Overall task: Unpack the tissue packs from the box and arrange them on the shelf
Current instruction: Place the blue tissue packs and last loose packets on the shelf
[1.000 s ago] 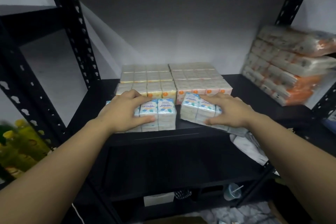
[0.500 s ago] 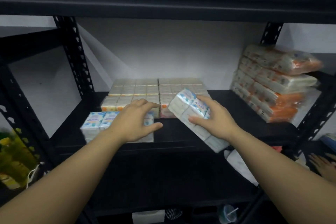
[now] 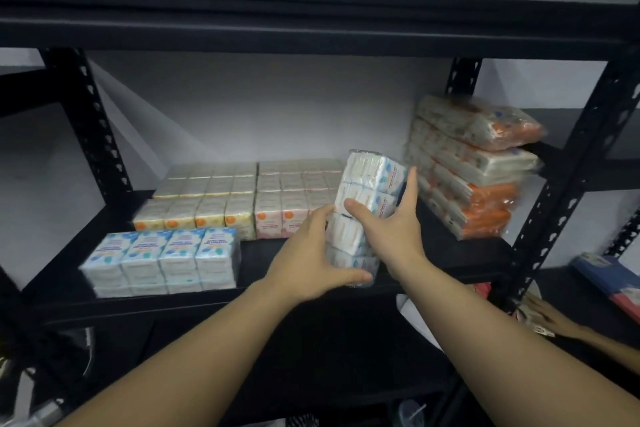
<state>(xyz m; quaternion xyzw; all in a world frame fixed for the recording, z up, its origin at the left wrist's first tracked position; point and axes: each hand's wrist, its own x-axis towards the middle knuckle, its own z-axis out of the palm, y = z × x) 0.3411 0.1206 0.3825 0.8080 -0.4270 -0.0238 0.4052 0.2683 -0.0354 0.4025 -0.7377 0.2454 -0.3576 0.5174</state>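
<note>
A blue-and-white tissue pack stands on end, tilted, over the front right of the black shelf. My right hand grips its upper half, thumb on the front and fingers round the right side. My left hand holds its lower end, thumb under the bottom edge. Another blue tissue pack lies flat at the shelf's front left. Behind it are a yellow-marked tissue block and a pink-marked tissue block.
A stack of orange-and-white tissue bundles fills the shelf's right end. Black uprights stand at left and right; the upper shelf beam runs overhead. Another person's hand rests at the lower right.
The right hand has lifted its blue pack and turned it upright, moving right. The left hand has left the flat blue pack and now holds the lifted pack's lower end.
</note>
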